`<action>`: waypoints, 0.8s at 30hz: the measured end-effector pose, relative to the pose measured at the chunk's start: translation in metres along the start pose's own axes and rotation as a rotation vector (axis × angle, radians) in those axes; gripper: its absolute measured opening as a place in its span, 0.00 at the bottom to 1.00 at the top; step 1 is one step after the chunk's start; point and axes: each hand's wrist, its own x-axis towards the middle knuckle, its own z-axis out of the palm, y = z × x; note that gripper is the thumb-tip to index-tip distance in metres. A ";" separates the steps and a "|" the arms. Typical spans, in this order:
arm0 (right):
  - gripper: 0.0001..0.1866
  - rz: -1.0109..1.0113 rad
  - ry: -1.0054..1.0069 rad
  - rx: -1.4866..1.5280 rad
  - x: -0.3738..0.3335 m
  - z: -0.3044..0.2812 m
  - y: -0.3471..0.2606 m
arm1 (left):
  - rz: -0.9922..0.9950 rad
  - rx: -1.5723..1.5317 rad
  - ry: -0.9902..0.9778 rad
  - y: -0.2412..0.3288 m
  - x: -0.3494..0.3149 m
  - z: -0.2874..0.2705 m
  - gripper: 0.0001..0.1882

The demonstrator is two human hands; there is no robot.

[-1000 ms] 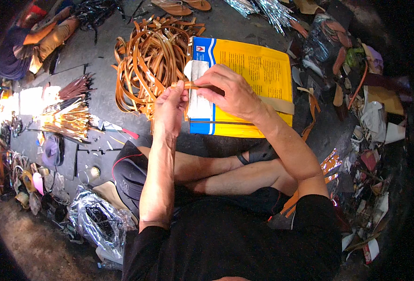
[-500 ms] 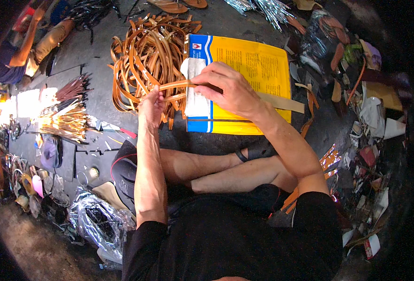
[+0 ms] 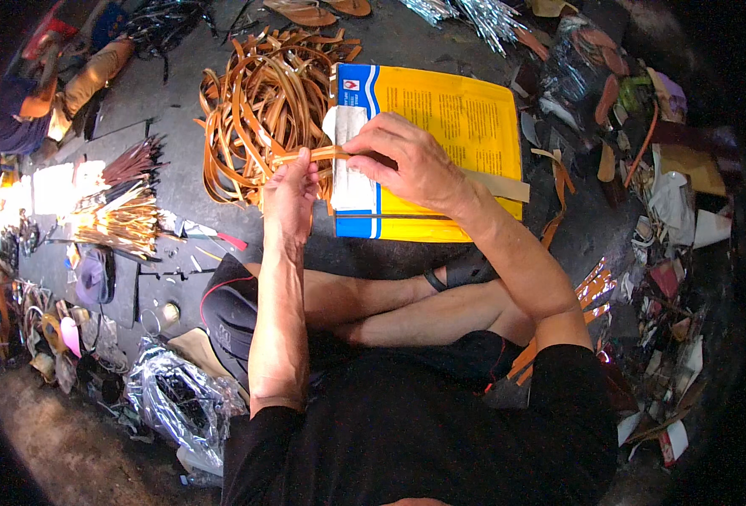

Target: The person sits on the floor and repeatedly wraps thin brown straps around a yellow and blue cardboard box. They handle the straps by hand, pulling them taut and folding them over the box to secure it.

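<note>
A tan-brown strap (image 3: 327, 153) is stretched between my two hands. Its left part is pinched between the thumb and fingers of my left hand (image 3: 290, 192). My right hand (image 3: 408, 160) has thumb and fingertips closed on the strap's right part, above a white patch (image 3: 353, 187) on a flat yellow and blue package (image 3: 462, 105). Under my right wrist, a pale beige strip (image 3: 504, 187) lies across the package and sticks out past its right edge. A tangled heap of similar brown straps (image 3: 259, 93) lies just beyond my left hand.
Bundles of dark and golden strips (image 3: 120, 211) lie to the left, near another person's arm (image 3: 40, 97). Sandals (image 3: 305, 12) are at the top. Scraps (image 3: 673, 211) cover the right side, and clear plastic (image 3: 179, 392) sits at lower left. My crossed legs (image 3: 373, 295) are in front.
My left hand has moved right along the strap, closer to my right hand. The right hand stays almost in place. The pale strip's outer end has shifted left.
</note>
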 end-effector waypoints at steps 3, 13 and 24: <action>0.07 -0.006 0.009 -0.005 -0.001 0.001 0.001 | -0.015 0.040 0.026 0.001 0.010 -0.013 0.05; 0.06 -0.039 0.030 -0.019 0.005 0.006 -0.001 | -0.126 -0.309 0.032 0.018 0.042 -0.049 0.08; 0.06 -0.017 0.021 -0.003 0.001 0.004 0.000 | 0.009 0.027 -0.020 0.005 -0.009 0.013 0.06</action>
